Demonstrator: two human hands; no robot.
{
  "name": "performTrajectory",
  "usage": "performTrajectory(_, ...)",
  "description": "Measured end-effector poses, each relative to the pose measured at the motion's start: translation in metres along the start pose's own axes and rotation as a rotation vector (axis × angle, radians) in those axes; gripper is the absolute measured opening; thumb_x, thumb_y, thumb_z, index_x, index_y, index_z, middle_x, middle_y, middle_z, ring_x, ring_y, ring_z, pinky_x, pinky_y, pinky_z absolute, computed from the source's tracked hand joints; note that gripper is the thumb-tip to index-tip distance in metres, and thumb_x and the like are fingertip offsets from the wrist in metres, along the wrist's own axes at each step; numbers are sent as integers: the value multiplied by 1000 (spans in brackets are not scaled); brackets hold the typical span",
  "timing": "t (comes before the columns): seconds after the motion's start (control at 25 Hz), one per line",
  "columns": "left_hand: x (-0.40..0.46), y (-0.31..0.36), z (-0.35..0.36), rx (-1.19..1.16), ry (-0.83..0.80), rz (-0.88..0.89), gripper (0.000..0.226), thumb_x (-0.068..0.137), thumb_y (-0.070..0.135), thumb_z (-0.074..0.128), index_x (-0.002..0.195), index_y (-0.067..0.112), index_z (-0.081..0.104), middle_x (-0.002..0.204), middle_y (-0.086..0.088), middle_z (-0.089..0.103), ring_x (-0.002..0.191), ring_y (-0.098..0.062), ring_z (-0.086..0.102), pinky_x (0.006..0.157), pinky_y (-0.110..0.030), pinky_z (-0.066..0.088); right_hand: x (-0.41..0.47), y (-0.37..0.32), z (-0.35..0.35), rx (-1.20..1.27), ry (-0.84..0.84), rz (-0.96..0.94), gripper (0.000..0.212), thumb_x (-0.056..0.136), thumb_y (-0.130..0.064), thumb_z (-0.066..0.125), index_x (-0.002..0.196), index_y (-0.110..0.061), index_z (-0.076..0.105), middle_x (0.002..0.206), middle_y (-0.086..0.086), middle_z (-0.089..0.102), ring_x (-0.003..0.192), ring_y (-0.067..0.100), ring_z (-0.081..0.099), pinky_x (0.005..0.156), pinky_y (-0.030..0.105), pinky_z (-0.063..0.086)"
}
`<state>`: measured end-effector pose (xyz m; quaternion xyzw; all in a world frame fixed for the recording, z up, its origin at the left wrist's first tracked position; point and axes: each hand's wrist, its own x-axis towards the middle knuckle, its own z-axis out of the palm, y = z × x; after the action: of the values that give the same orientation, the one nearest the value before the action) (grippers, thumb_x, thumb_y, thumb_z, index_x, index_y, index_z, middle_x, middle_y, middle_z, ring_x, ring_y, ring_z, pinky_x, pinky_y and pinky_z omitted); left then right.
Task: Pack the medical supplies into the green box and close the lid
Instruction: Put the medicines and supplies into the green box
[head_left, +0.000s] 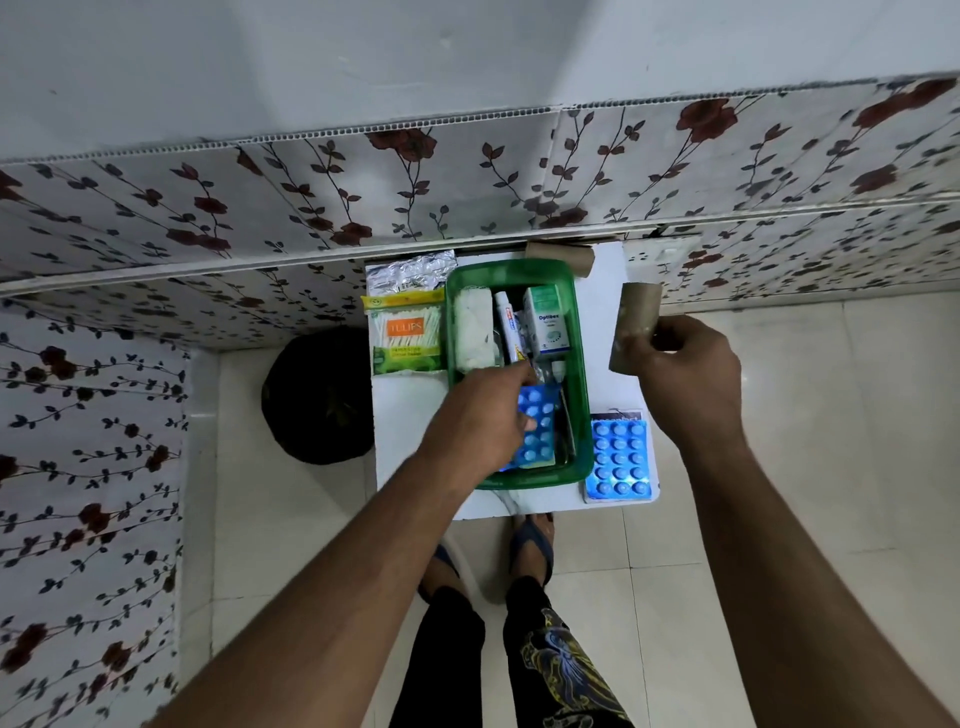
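The green box (581, 364) stands open on a small white table (410, 431). Inside lie a white gauze pad (472, 327), a white tube (506, 325), an Optibex carton (545, 319) and a blue pill strip (537, 431). My left hand (480, 415) reaches into the box, fingers pinched on something small and silvery above the blue strip. My right hand (685, 374) holds a brown bandage roll (634, 327) upright in the air, right of the box. A second blue pill strip (618, 457) lies on the table by the box's near right corner.
A pack of cotton buds (408, 332) and a silver foil pack (408, 273) lie left of the box. Another brown roll (561, 257) rests behind it against the flowered wall. A dark round object (317, 395) sits on the tiled floor at left. My feet (488, 556) stand below the table.
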<state>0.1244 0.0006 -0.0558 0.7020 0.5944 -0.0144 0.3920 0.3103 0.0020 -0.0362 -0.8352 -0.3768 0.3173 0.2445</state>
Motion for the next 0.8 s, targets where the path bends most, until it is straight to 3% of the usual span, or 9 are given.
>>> performTrajectory(0.16,-4,-2,17,343,13,64,37,81,8,67,118,9,59,118,-15,46,102,-34,55,72,-43,51,-4,0,0,2,-62,-2,26,83,-30,64,104,-18,71,87,-6,67,86,17,64,73,27,44)
performTrajectory(0.32,-7,1,14,469,-45,107,43,78,0,63,120,6,55,120,-14,54,111,-30,51,76,-39,49,-12,-8,8,-37,-120,-45,24,84,-34,64,100,-18,72,85,-3,69,84,20,65,73,32,50)
performTrajectory(0.44,-9,-1,-5,381,15,167,27,79,3,61,106,7,60,106,-12,61,105,-29,54,71,-36,44,-15,-21,23,-59,-135,-102,26,83,-37,63,91,-14,72,83,1,73,78,22,66,71,34,54)
performTrajectory(0.56,-15,-21,-34,144,290,145,27,87,11,58,113,9,65,107,-8,64,99,-26,59,78,-35,49,-13,-40,52,-191,-169,-138,39,86,-44,54,75,-9,68,68,5,67,67,27,61,56,30,43)
performTrajectory(0.64,-17,-42,-46,0,434,71,26,88,14,58,113,12,67,109,-7,65,95,-24,62,81,-34,51,-10,-53,68,-274,-190,-161,47,91,-44,45,70,-6,62,63,9,62,66,34,60,55,30,41)
performTrajectory(0.8,-10,-86,-41,-77,384,-62,20,86,14,60,104,19,68,103,-1,64,89,-17,65,72,-26,44,-3,-67,88,-485,-245,-312,10,88,-17,56,80,-10,55,76,13,60,79,37,62,62,32,43)
